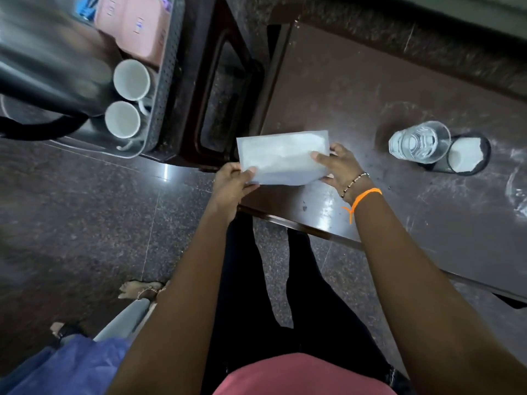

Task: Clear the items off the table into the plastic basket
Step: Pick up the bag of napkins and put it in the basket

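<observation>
The left hand [232, 182] pinches the near left corner of a pale folded cloth [283, 158], thumb on top and fingers curled beneath. The right hand [340, 168] grips the cloth's right end the same way, thumb lying across the upper face, fingers tucked under. Both hands are closed on this one cloth, which is held flat just above the left corner of the dark brown table [370, 89]. Its long axis runs left to right, tilted slightly so that the right end sits farther from the person than the left. Whether it touches the tabletop cannot be told.

The right wrist carries two bands: one orange thread [366, 195] and one beaded bracelet [355, 182].

Farther right on the table stand two things, touching each other: one clear drinking glass [417, 142], upright, and just beside it one dark holder [467, 155] with white contents.

To the left, well apart from the table, sits the plastic basket [168, 67], grey with perforated walls. Inside it are two white cups [131, 79], mouths toward the camera, one nearer than the other, each with a handle on the right. Behind them lies one pink box [134, 24], and beside them one dark kettle [51, 69], blurred.

A second person's two bare feet [139, 289] show on the floor at lower left.
</observation>
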Tool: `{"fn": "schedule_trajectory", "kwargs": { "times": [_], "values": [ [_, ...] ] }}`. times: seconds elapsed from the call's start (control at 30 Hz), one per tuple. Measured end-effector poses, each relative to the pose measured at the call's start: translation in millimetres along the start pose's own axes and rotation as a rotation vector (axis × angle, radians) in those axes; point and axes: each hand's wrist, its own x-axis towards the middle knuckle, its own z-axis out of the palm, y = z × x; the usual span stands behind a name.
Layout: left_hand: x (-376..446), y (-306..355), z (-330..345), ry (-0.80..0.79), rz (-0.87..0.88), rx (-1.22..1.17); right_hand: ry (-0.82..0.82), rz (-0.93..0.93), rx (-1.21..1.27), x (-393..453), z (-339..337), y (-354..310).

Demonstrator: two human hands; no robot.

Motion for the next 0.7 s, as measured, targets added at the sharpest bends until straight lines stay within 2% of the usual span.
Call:
{"fn": "schedule_trajectory", "kwargs": {
  "times": [0.13,0.2,0.33,0.57,0.7],
  "values": [
    [5,36,-23,0.137,0.094,-0.082,-0.014,-0.077,-0.067,0,40,-41],
    [5,59,-38,0.121,0.148,-0.183,-0.021,-0.171,-0.085,-5,61,-64],
    [2,109,-64,0.051,0.220,-0.414,-0.029,-0.316,0.028,-14,95,-105],
    [9,158,-103,0.166,0.366,-0.177,-0.033,-0.419,0.292,-15,161,-153],
    [20,168,-118,0.176,0.402,-0.058,-0.063,-0.422,0.306,3,229,-173]
  ]
}}
